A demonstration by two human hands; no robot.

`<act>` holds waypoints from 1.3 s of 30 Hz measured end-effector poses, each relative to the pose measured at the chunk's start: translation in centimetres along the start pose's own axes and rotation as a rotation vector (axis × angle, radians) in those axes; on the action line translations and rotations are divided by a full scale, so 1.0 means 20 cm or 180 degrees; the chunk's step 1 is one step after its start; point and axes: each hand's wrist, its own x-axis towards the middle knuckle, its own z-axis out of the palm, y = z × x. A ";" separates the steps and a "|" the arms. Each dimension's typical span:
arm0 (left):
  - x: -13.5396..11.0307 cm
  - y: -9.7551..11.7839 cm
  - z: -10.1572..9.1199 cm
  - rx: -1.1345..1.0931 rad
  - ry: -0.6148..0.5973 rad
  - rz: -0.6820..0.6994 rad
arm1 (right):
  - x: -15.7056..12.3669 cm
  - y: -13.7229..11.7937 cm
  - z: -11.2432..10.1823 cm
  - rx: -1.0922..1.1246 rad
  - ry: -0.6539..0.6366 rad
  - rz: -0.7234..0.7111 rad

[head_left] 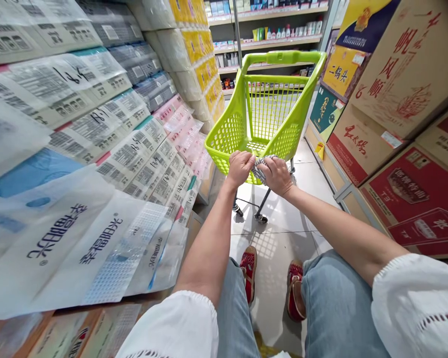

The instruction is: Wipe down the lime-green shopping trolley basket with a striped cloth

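Observation:
A lime-green plastic shopping cart [231,132] stands in front of me in a narrow shop aisle. Its basket looks empty. My left hand [240,168] is closed on the cart's near rim. My right hand [277,175] is beside it, fingers curled around a striped grey-and-white cloth [259,169] that it presses against the same rim. The two hands nearly touch. My jeans and red shoes [249,268] show below on the pale tiled floor.
Stacked packs of tissue paper [97,144] fill the whole left side, close to my arm. Cardboard liquor cartons [395,89] line the right. Shelves with bottles [283,32] stand beyond the cart. Pale floor tiles [280,219] run between the two sides.

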 end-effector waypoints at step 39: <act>-0.02 -0.04 -0.02 -0.0096 0.0077 0.0062 | 0.60 0.10 -0.32 0.0129 -0.1554 0.0498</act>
